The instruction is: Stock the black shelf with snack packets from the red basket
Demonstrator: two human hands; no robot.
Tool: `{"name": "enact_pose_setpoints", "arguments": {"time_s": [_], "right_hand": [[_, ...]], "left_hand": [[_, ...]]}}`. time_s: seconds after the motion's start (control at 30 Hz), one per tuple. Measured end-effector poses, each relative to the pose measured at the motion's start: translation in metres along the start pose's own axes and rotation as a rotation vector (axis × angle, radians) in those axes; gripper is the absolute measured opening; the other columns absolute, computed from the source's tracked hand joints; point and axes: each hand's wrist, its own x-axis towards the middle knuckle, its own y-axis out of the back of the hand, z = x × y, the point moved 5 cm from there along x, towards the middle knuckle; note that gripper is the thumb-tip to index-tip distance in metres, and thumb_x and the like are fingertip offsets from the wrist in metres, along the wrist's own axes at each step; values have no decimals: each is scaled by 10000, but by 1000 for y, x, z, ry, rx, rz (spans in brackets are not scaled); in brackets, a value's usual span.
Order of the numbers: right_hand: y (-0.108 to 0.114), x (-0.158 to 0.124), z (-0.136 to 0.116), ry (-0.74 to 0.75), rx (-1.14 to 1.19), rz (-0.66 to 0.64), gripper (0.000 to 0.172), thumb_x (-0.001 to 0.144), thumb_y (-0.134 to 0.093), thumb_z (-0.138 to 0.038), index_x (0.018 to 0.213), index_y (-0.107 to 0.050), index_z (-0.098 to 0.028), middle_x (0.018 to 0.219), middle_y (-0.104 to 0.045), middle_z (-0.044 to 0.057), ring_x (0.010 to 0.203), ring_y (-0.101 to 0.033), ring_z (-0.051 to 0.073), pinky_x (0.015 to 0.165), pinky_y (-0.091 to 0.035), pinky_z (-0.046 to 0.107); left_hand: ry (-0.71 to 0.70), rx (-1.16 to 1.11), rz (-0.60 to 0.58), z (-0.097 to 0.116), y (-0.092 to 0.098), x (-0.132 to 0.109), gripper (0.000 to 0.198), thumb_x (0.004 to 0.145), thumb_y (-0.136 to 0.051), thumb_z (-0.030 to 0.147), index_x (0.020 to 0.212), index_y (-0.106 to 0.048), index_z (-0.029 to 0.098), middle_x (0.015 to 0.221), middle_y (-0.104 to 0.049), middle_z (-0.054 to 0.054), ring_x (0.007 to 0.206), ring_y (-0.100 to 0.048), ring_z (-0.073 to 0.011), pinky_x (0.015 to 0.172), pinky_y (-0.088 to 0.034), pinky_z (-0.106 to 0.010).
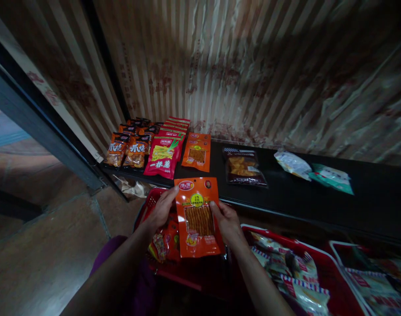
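Observation:
I hold an orange snack packet (pixel 197 217) upright in front of me with both hands. My left hand (pixel 161 210) grips its left edge, thumb on the front. Along the packet's right edge sits my right hand (pixel 227 224), fingers closed on it. The packet has a clear window showing brown sticks. Below it stands a red basket (pixel 151 199) holding more small packets. On the black shelf (pixel 319 197) beyond lie matching orange packets (pixel 197 151), red packets (pixel 164 156) and orange-brown packets (pixel 126 149) in rows.
A dark packet (pixel 244 166), a white packet (pixel 292 164) and a green packet (pixel 332 177) lie further right on the shelf. Two more baskets (pixel 319 259) with striped packets stand at lower right. A striped wall rises behind; tiled floor lies at left.

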Motion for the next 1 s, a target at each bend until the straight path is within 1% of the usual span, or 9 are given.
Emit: {"name": "enact_pose_setpoints", "arguments": {"time_s": [0.07, 0.13, 0.27, 0.37, 0.5, 0.6, 0.67, 0.83, 1.0], "right_hand": [[-2, 9, -15, -3, 82, 16, 410, 735, -621, -544, 902, -706, -179, 767, -718, 20, 696, -637, 202, 650, -503, 300], [-3, 17, -33, 5, 148, 31, 398, 705, -661, -532, 891, -711, -184, 757, -717, 17, 684, -638, 199, 652, -506, 301], [-2, 23, -61, -6, 264, 32, 380, 660, -719, -506, 901, -713, -212, 764, -725, 15, 674, -652, 209, 614, -515, 303], [2, 23, -61, 0, 312, 15, 339, 676, -721, -482, 908, -712, -235, 793, -733, 7, 711, -663, 216, 599, -516, 294], [3, 27, -37, -19, 323, 7, 312, 714, -702, -462, 924, -713, -232, 825, -738, 10, 763, -673, 223, 622, -523, 294], [6, 34, -22, -70, 351, 76, 334, 693, -714, -474, 917, -713, -226, 823, -741, 21, 757, -680, 236, 609, -530, 308], [9, 40, -18, -107, 383, 139, 349, 671, -720, -488, 901, -712, -226, 778, -740, 28, 720, -684, 246, 574, -530, 319], [16, 54, -12, -132, 391, 223, 398, 609, -747, -504, 872, -709, -207, 719, -735, 33, 657, -687, 258, 524, -529, 327], [14, 59, 1, -201, 435, 170, 313, 630, -755, -448, 828, -707, -211, 698, -730, 11, 667, -691, 248, 541, -534, 316]], "left_hand": [[-41, -87, -77, 21, -17, -6, 374, 747, -648, 450, 996, -659, 171, 852, -703, -48, 757, -627, -177, 730, -457, -281], [-40, -131, -134, 39, -31, -7, 372, 709, -702, 372, 1019, -661, 170, 948, -708, -57, 840, -638, -204, 783, -461, -308], [-30, -176, -126, 56, -40, 6, 350, 685, -724, 354, 964, -684, 147, 909, -719, -65, 825, -653, -221, 790, -469, -332], [-29, -197, -79, 48, -35, 19, 337, 716, -696, 391, 949, -689, 146, 872, -720, -60, 786, -654, -208, 762, -474, -323], [-27, -234, 20, 20, -26, 31, 321, 720, -687, 432, 900, -701, 167, 864, -718, -39, 818, -644, -191, 800, -459, -305], [-4, -245, 56, 4, -23, 35, 343, 675, -717, 458, 859, -700, 169, 824, -709, -28, 811, -632, -184, 791, -452, -290], [39, -220, 16, -3, -26, 38, 342, 670, -717, 464, 834, -684, 166, 794, -696, -23, 767, -621, -175, 741, -453, -278], [96, -141, -14, -8, -31, 42, 323, 675, -705, 456, 778, -640, 157, 736, -653, -7, 652, -563, -132, 628, -427, -235], [86, -157, -13, -7, -34, 44, 296, 685, -701, 426, 784, -650, 152, 712, -642, 3, 641, -549, -123, 623, -424, -230]]}}
